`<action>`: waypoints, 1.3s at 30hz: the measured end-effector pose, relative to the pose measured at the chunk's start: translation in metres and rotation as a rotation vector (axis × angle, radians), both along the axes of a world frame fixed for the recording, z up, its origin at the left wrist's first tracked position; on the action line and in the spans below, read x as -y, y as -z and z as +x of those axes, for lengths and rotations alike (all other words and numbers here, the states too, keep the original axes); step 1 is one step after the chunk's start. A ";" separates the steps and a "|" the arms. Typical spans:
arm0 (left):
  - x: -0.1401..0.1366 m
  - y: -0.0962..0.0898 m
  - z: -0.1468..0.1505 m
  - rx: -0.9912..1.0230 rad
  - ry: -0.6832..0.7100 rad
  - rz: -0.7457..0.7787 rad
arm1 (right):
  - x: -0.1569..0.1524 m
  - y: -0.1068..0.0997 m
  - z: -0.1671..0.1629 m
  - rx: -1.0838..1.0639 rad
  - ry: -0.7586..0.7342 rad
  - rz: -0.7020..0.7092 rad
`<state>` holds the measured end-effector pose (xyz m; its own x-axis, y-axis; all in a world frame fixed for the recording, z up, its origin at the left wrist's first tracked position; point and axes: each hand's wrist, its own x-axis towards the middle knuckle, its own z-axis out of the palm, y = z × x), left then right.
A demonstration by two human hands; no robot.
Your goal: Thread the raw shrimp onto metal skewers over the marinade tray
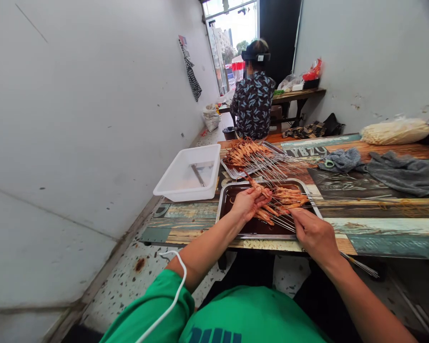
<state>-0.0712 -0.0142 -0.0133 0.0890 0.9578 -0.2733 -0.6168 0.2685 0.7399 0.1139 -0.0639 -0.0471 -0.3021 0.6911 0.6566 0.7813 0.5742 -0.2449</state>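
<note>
My left hand (pixel 252 201) is closed around a strip of orange-brown meat (pixel 256 185) above a metal tray (pixel 219 209). My right hand (pixel 314 231) is closed in a pinch on a thin metal skewer at the tray's right side. Whether its tip has entered the meat I cannot tell, since my fingers hide it. Dark brown liquid (pixel 245 229) covers the tray's bottom. More meat pieces (pixel 291 195) lie in it, several on metal skewers (pixel 284 223) that point to the right.
Behind stands a second tray (pixel 232 172) heaped with skewered meat (pixel 248 152). A white plastic tub (pixel 186 190) is at left, grey cloths (pixel 403 174) at right. Bagged skewers (pixel 395 131) lie at the far edge. Another person (pixel 253 105) sits beyond the table.
</note>
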 end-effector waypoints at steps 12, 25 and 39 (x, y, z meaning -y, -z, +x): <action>-0.013 0.003 -0.017 -0.004 -0.043 -0.030 | -0.001 -0.001 0.001 -0.042 -0.032 0.017; -0.010 0.002 -0.014 -0.065 -0.139 0.004 | 0.001 -0.002 0.001 0.008 -0.031 0.006; -0.012 0.004 -0.019 -0.074 -0.106 0.020 | 0.002 0.001 0.006 -0.023 -0.022 0.008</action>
<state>-0.0897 -0.0018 -0.0175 -0.0331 0.9660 -0.2564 -0.5846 0.1893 0.7889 0.1197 -0.0654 -0.0482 -0.3021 0.6794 0.6687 0.7627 0.5931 -0.2580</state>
